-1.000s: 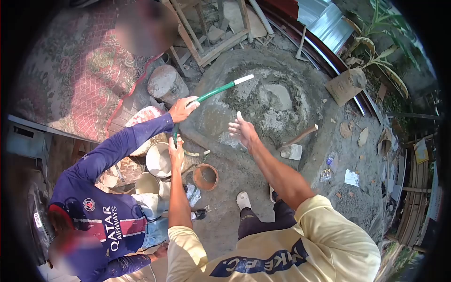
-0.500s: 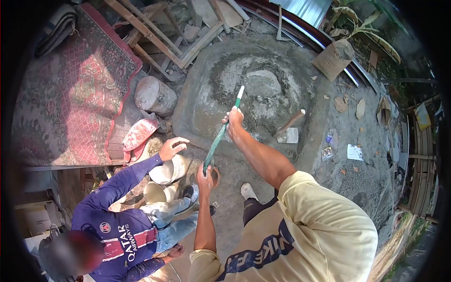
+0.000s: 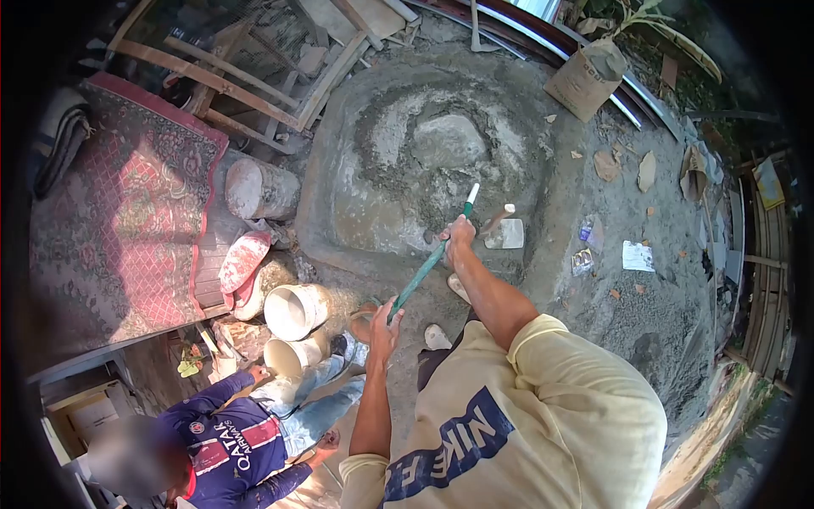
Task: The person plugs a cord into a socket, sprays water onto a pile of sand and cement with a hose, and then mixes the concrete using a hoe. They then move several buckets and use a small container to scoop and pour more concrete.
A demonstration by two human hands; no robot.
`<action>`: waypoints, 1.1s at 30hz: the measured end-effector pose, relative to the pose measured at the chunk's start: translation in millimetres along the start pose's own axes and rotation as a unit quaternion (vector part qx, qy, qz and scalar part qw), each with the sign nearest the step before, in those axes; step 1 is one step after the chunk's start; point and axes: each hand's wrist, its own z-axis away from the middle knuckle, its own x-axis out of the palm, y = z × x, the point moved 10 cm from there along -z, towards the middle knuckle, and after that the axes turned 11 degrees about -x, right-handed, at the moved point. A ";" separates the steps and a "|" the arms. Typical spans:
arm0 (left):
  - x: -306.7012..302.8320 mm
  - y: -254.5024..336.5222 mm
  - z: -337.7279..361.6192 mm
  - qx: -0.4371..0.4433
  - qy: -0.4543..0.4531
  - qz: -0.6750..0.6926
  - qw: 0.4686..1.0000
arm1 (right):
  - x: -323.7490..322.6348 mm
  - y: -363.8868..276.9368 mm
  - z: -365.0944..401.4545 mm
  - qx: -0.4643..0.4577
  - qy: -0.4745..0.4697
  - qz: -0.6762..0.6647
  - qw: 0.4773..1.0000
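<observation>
Both of my hands are closed round a green hose-like tube (image 3: 424, 273) with a white end. My left hand (image 3: 383, 332) grips its lower end near my body. Farther up, my right hand (image 3: 459, 237) holds it below the white end, which points at the wet grey mortar mix (image 3: 445, 195). The mix lies in a shallow pit with a raised rim (image 3: 318, 204) and has a paler mound (image 3: 449, 140) in its middle. Just right of my right hand, a hoe (image 3: 506, 233) rests in the pit with its wooden handle up.
A co-worker (image 3: 229, 437) in a dark blue shirt is at lower left, beside two white buckets (image 3: 297, 310). A whitened drum (image 3: 261, 189) and a patterned red carpet (image 3: 127, 212) lie left. Wooden frames (image 3: 212, 76) stand behind. A paper sack (image 3: 587, 79) leans at upper right.
The tube's white end has swung right and lower, toward the hoe. My view has shifted somewhat. The co-worker's outstretched hand has drawn back toward the buckets.
</observation>
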 end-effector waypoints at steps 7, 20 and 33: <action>29.8 52.2 -40.0 -0.004 -0.060 0.004 0.998 | -11.8 -67.9 -38.5 -0.082 0.091 0.007 0.992; 94.4 86.8 -101.7 0.026 -0.073 -0.048 0.996 | 60.8 -162.1 -90.5 -0.154 -0.008 -0.033 0.987; 91.0 117.2 -127.3 0.075 -0.004 -0.024 0.997 | 111.0 -187.8 -108.9 -0.163 -0.060 -0.041 0.984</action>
